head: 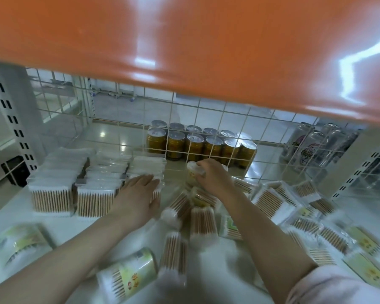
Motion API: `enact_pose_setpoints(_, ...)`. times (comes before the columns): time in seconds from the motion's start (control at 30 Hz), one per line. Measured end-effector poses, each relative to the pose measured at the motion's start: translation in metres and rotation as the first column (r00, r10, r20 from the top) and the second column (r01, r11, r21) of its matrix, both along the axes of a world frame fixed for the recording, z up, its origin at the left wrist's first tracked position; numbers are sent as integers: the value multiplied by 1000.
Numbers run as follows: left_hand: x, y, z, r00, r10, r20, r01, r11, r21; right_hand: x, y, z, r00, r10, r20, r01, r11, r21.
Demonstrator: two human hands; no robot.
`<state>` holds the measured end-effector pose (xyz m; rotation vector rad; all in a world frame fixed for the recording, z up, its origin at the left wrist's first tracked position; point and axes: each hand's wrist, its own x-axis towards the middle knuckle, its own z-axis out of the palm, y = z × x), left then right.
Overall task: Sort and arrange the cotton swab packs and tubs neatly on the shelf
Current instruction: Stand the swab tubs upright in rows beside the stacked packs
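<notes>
My right hand (211, 174) grips a tub (194, 173), mostly hiding it, just before the wire grid (198, 132). My left hand (140, 191) lies flat on the rightmost pack stack (146, 172); blurred packs (272, 200) crowd my right.

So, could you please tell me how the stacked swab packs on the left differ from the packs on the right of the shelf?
The left packs stand in tidy rows, all facing one way; the right packs lie scattered at mixed angles. The left hand rests flat on the left packs, while no hand touches the right packs; the right hand grips a tub. Both hold wooden-stemmed swabs in clear wrap.
</notes>
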<state>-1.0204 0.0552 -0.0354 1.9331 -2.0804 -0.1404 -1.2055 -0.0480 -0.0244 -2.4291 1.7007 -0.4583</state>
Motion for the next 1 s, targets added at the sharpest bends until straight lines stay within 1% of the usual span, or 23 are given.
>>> enact_pose_setpoints(0.17, 2, -2, 0, 1000, -11, -22, 11, 1000, -22, 3, -3, 1, 1000, -10, 21, 10, 1000, -5)
enact_pose_setpoints(0.33, 5, -4, -2, 999, -21, -35, 20, 1000, -21, 4, -2, 0, 1000, -21, -11, 20, 998, -52)
enact_pose_setpoints(0.47, 6, -4, -3, 999, -15, -52, 12, 999, -47, 6, -1, 0, 1000, -13, 27, 15, 998, -54)
enact_pose_setpoints(0.63, 5, -3, -3, 996, -6, -90, -3, 995, -96, 8, 3, 6, 973, -31, 229, 41, 999, -36)
enact_pose_setpoints(0.77, -1, 3, -1, 995, 54, -81, -68, 980, -186, 6, 14, 23, 910, 2, 414, 11, 1000, -30)
enact_pose_setpoints(0.9, -11, 5, 1, 993, 93, -70, -103, 984, -148, 4, 27, 32, 837, -7, 547, -42, 996, 77)
enact_pose_setpoints(1.0, -16, 7, 0, 984, 110, -141, -128, 984, -126, 5, 32, 31, 810, -48, 584, -37, 991, 132)
